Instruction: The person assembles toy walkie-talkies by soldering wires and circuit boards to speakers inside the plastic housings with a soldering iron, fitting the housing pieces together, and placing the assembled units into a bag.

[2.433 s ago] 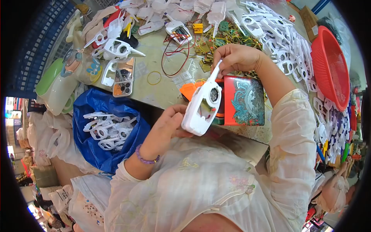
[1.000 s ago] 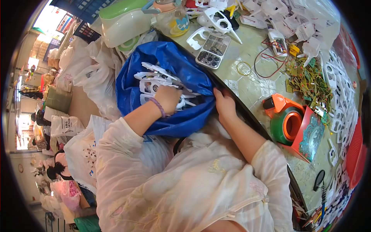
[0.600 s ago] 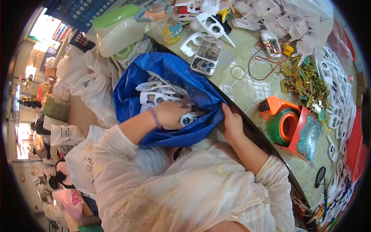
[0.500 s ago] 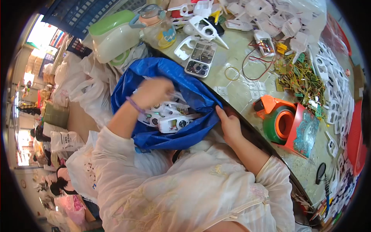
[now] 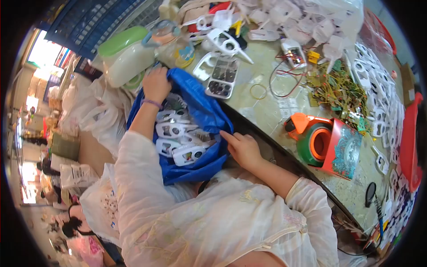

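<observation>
A blue woven plastic bag (image 5: 195, 98) sits at the table's edge in front of my body, its mouth wide. Inside lie several white plastic casings (image 5: 189, 153) with round dark holes, some showing circuit parts. My left hand (image 5: 156, 85), a purple band at its wrist, is closed around the bag's far rim. At the near right side, my right hand (image 5: 244, 150) grips the rim, with one finger stretched along the blue plastic. Part of its grip is hidden.
On the table stand a divided case of small parts (image 5: 222, 75), a tape dispenser (image 5: 318, 142), wired circuit boards (image 5: 342, 93) and piled white casings (image 5: 380, 102). A drinking bottle (image 5: 173, 46) is at the back. White plastic bags (image 5: 104, 107) hang left.
My left hand has moved from above the casings to the bag's far rim and taken hold. My right hand has shifted left with its side of the bag, narrowing the opening.
</observation>
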Action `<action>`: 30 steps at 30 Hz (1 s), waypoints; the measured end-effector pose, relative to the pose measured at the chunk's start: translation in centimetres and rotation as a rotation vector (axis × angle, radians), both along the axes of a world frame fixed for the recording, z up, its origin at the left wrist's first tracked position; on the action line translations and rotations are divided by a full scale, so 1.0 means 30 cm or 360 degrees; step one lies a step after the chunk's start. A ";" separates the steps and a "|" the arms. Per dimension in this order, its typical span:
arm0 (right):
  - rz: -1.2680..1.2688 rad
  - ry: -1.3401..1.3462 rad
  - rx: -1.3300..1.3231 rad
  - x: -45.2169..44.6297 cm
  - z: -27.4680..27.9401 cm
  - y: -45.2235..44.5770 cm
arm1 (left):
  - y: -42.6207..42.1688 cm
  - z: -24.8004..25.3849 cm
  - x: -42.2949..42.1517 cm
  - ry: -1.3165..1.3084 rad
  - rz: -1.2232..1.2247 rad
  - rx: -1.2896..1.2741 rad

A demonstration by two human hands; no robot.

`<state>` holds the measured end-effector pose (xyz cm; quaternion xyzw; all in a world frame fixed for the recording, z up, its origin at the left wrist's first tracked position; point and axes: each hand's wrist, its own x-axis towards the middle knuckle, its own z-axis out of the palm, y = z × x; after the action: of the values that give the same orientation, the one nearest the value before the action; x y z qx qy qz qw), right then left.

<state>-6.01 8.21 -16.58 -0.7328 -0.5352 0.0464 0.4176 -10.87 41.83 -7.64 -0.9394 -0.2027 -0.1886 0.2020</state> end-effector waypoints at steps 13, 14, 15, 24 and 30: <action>-0.0162 0.0480 0.0140 0.002 0.149 -0.523 | -0.587 0.268 0.431 0.0170 -0.1447 -0.0875; -0.0179 0.0470 0.0142 -0.002 0.161 -0.572 | -0.593 0.245 0.525 0.0092 -0.1472 -0.0758; -0.0277 0.0490 0.0085 -0.004 0.188 -0.621 | -0.587 0.220 0.627 0.0069 -0.1378 -0.0757; -0.1033 0.0267 0.0156 -0.072 0.215 -0.864 | -0.463 0.069 1.266 -0.0588 -0.0473 -0.0921; -0.1111 0.0095 0.0203 -0.048 0.252 -0.899 | -0.497 0.095 1.268 -0.0744 -0.0546 -0.0949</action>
<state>-7.47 -18.76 -9.02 -0.8423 -0.2419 -0.1113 0.4687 27.17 26.93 -4.78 -0.9088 -0.1293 -0.3609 -0.1649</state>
